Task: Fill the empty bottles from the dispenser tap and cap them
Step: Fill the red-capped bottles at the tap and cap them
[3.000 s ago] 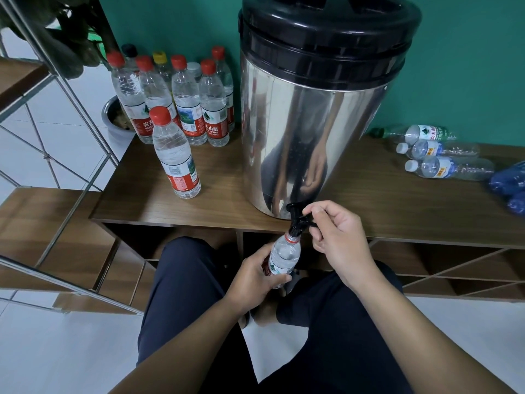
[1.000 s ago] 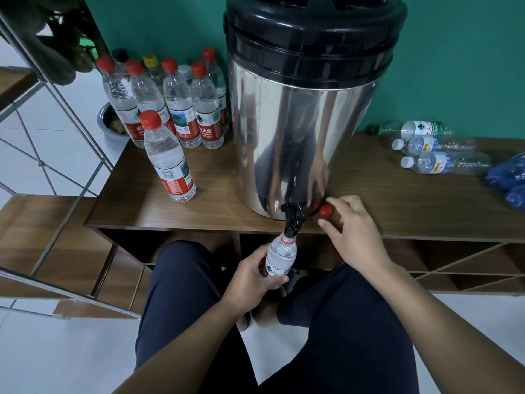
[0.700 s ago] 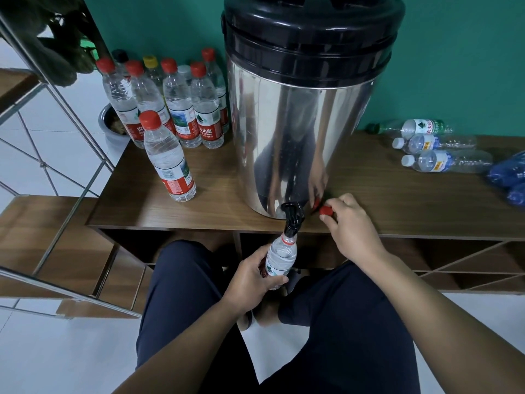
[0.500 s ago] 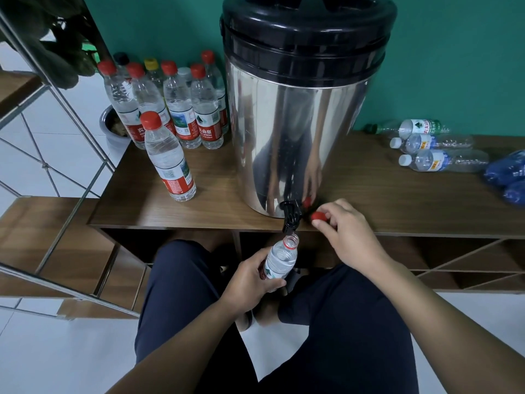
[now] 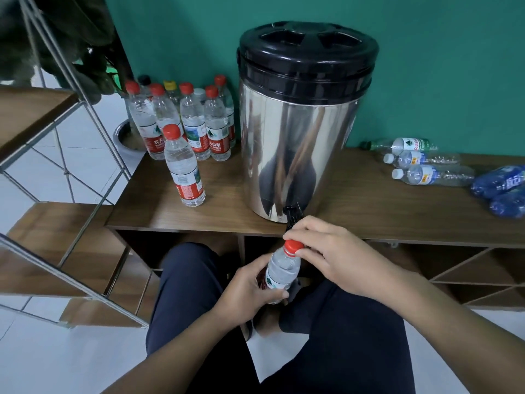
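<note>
A steel dispenser (image 5: 298, 132) with a black lid stands on a low wooden cabinet (image 5: 397, 211). Its black tap (image 5: 291, 213) sticks out at the bottom front. Below the tap, my left hand (image 5: 250, 288) grips a clear water-filled bottle (image 5: 281, 273) by its body, tilted slightly. A red cap (image 5: 294, 247) sits on the bottle's neck, and my right hand (image 5: 332, 251) pinches it with thumb and fingers.
Several capped full bottles (image 5: 184, 120) stand left of the dispenser, one (image 5: 183, 166) nearer the front. Three clear bottles (image 5: 426, 166) and blue bottles (image 5: 500, 189) lie on the cabinet's right. A metal stair railing (image 5: 71, 95) rises at left. My legs are below.
My right hand left the tap lever, picked a red cap off the cabinet top and brought it onto the bottle's neck. My left hand lowered the bottle away from the tap.
</note>
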`<state>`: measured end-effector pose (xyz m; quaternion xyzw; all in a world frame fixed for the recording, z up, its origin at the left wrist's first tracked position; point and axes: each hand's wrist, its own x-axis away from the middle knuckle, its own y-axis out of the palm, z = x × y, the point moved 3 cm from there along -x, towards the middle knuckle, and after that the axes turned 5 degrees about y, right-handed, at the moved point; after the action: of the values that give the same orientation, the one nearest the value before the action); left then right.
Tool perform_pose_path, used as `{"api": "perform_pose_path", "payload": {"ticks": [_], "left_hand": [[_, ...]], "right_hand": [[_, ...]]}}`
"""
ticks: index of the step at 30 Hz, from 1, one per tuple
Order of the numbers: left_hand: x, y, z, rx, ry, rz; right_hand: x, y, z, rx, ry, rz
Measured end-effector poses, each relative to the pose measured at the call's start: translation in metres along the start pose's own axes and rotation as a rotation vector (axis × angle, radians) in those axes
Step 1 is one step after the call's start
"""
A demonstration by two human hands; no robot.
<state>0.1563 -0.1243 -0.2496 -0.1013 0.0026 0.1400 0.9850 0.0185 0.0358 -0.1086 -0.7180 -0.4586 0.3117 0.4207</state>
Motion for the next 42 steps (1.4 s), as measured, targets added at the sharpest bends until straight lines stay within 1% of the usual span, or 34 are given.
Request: {"api": "perform_pose_path", "payload": {"ticks": [2, 6, 8, 10, 15, 17, 19, 21, 23, 26, 30, 34, 42], "left_hand": [[0.000, -0.010, 0.011, -0.014, 0.023, -0.006], [-0.001, -0.033, 0.036, -0.037, 0.062, 0.004], [-0.002, -0.044, 0.049, -0.041, 0.078, 0.030], [-0.004, -0.056, 0.060, -0.038, 0.091, 0.058], [-0.010, -0.091, 0.084, -0.050, 0.089, 0.119], [-0.011, -0.105, 0.090, -0.071, 0.097, 0.140], [-0.014, -0.116, 0.094, -0.084, 0.104, 0.171], [-0.017, -0.124, 0.096, -0.106, 0.116, 0.225], [-0.021, -0.130, 0.095, -0.131, 0.127, 0.301], [-0.028, -0.139, 0.088, -0.094, 0.136, 0.417], [-0.040, -0.147, 0.079, -0.069, 0.141, 0.514], [-0.049, -0.150, 0.074, -0.098, 0.138, 0.502], [-0.058, -0.155, 0.062, -0.129, 0.099, 0.505]], "right_hand": [[-0.008, -0.018, -0.015, 0.105, -0.082, -0.043], [-0.033, -0.053, -0.049, 0.264, -0.152, -0.129], [-0.049, -0.066, -0.063, 0.349, -0.148, -0.151], [-0.064, -0.075, -0.077, 0.398, -0.117, -0.135], [-0.098, -0.081, -0.107, 0.516, -0.177, 0.007], [-0.111, -0.075, -0.115, 0.554, -0.188, 0.111], [-0.123, -0.068, -0.121, 0.573, -0.157, 0.246], [-0.137, -0.062, -0.125, 0.574, -0.078, 0.333], [-0.150, -0.057, -0.125, 0.554, 0.016, 0.351], [-0.161, -0.045, -0.124, 0.361, 0.067, 0.370], [-0.165, -0.011, -0.118, 0.160, 0.173, 0.262], [-0.171, 0.019, -0.106, -0.002, 0.285, 0.225], [-0.183, 0.045, -0.093, -0.147, 0.365, 0.257]]}}
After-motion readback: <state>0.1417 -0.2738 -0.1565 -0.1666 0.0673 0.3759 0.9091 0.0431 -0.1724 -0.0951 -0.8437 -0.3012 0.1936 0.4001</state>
